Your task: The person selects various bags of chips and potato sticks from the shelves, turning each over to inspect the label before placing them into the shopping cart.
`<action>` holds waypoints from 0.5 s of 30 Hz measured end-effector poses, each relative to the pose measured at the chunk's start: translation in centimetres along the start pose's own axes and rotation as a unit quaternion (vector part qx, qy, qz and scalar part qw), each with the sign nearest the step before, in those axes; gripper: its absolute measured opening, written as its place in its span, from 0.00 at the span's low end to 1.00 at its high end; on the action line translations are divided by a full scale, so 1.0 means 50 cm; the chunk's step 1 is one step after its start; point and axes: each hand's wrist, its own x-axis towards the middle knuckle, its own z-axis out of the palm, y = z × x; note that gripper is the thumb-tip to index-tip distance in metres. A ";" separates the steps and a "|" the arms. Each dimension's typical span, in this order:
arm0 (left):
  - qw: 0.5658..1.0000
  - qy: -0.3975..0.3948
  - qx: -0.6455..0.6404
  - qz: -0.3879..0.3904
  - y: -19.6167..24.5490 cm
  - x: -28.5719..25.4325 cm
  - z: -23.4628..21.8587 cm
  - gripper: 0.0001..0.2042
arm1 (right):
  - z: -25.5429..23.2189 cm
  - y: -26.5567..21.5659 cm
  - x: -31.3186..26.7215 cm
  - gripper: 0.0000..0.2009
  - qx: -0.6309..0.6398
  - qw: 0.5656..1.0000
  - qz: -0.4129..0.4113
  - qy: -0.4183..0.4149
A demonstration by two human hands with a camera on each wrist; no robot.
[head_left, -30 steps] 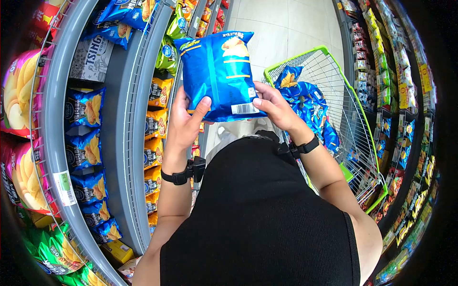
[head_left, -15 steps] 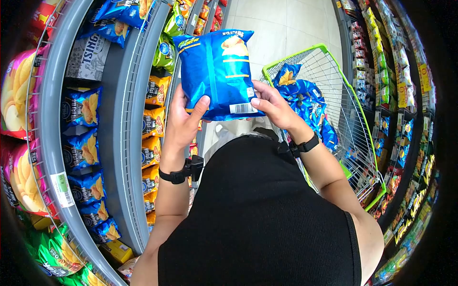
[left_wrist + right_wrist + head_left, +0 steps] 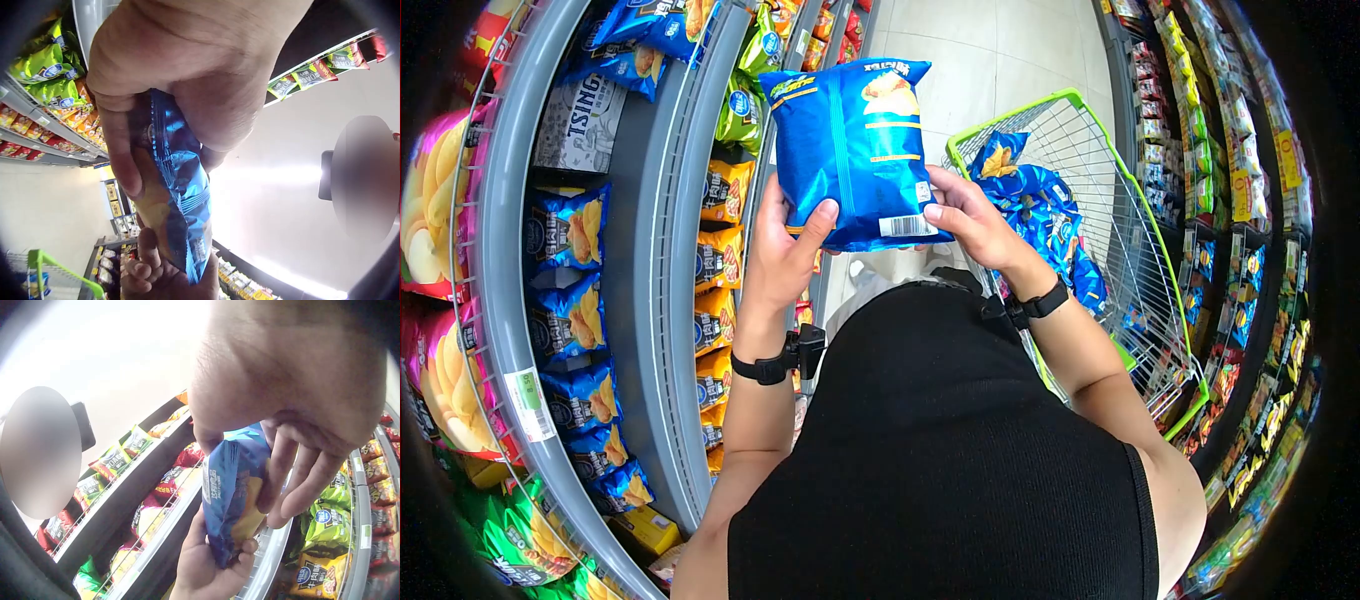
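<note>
A blue bag of chips (image 3: 850,150) is held up in front of the body, its back with seam and barcode facing the head camera. My left hand (image 3: 785,245) grips its lower left side, thumb on the back and fingers behind. On the lower right corner, my right hand (image 3: 978,222) pinches the bag, thumb beside the barcode. In the left wrist view the crimped bottom edge of the bag (image 3: 181,200) shows between both hands. The right wrist view has the bag (image 3: 231,494) edge-on, with fingers along its printed front.
A green-rimmed wire shopping cart (image 3: 1140,190) stands at the right with several blue chip bags (image 3: 1040,215) inside. Shelves at the left carry blue bags (image 3: 570,320), orange bags (image 3: 720,260) and green bags (image 3: 740,115). Another stocked shelf (image 3: 1240,200) lines the aisle's right side.
Both hands keep the same hold on the bag, which has barely moved. The shelves and cart shift slightly leftward in the head view.
</note>
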 end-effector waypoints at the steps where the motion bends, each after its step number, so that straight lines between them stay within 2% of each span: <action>1: 1.000 -0.001 0.000 -0.005 0.002 0.000 0.000 0.26 | 0.000 0.001 0.000 0.26 0.000 1.000 0.002 0.001; 15: 1.000 0.002 -0.004 0.003 -0.001 0.006 0.001 0.27 | -0.002 0.003 0.003 0.26 -0.008 1.000 0.005 0.012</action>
